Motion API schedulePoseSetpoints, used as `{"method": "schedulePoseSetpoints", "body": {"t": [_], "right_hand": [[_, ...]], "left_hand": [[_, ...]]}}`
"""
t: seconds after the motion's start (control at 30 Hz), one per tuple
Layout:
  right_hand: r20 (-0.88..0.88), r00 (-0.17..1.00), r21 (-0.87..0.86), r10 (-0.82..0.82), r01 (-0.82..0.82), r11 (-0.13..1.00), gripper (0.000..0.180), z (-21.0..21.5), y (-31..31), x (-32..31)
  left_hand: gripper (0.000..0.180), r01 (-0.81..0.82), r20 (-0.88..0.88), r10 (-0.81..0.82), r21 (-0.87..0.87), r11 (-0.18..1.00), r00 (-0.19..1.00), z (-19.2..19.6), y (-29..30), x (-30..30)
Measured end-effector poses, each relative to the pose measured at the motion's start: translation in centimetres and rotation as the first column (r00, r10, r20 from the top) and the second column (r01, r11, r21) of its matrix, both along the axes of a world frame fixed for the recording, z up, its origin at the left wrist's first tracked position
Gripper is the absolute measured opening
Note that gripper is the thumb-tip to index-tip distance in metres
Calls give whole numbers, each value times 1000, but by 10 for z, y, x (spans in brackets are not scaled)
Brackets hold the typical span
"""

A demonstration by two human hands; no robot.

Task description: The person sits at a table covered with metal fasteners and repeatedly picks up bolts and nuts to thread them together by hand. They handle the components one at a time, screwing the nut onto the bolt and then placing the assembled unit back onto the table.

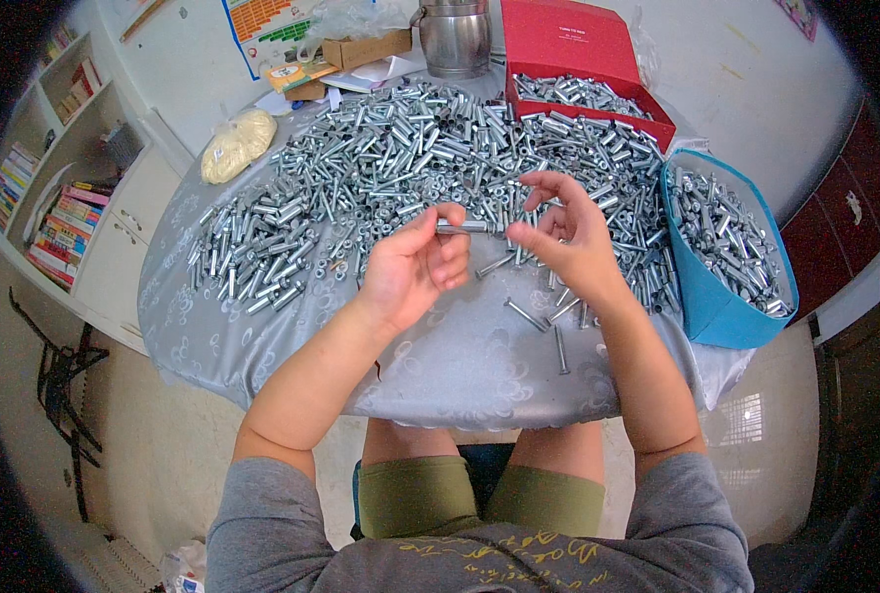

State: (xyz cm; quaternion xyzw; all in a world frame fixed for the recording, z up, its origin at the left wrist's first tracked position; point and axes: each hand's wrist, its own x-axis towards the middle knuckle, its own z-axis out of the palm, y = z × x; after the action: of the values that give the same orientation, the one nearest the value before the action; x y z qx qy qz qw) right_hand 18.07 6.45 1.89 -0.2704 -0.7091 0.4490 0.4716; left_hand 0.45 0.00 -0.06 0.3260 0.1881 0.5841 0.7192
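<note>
My left hand (pixel 410 265) is closed, pinching one end of a silvery sleeve anchor bolt (pixel 467 227) between thumb and fingers. The bolt lies level, pointing right, above the near side of a big heap of metal bolts and sleeves (pixel 400 148). At its free end is my right hand (pixel 573 237), fingers curved and apart, thumb tip close to the bolt. Whether that thumb touches it I cannot tell. Below the hands several loose bolts, one of them a long bolt (pixel 561 350), lie on the silver tablecloth (pixel 440 366).
A blue fabric bin (pixel 726 296) full of bolts stands at the right edge. Behind the heap are an open red box (pixel 598 119) with metal parts, a steel pot (pixel 457 40) and a small cardboard box (pixel 366 49). A bag of pale material (pixel 239 145) sits at the far left.
</note>
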Motion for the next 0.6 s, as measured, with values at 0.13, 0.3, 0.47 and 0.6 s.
{"method": "schedulePoseSetpoints", "body": {"t": [0.13,0.3,0.47,0.6], "right_hand": [[7,1000,103,8,-8,995,25,0,-6,-2],[182,983,209,-32,-7,978,21,-5,-2,-1],[177,974,331,-139,74,941,21,-9,2,-1],[167,978,324,-123,64,944,21,-2,-2,0]], "left_hand": [[23,-4,28,4,-18,1000,1000,1,0,0],[23,15,-4,-15,17,1000,1000,2,-2,0],[24,35,-1,-35,15,999,999,3,-1,2],[23,37,-1,-37,29,999,999,0,-1,-1]]}}
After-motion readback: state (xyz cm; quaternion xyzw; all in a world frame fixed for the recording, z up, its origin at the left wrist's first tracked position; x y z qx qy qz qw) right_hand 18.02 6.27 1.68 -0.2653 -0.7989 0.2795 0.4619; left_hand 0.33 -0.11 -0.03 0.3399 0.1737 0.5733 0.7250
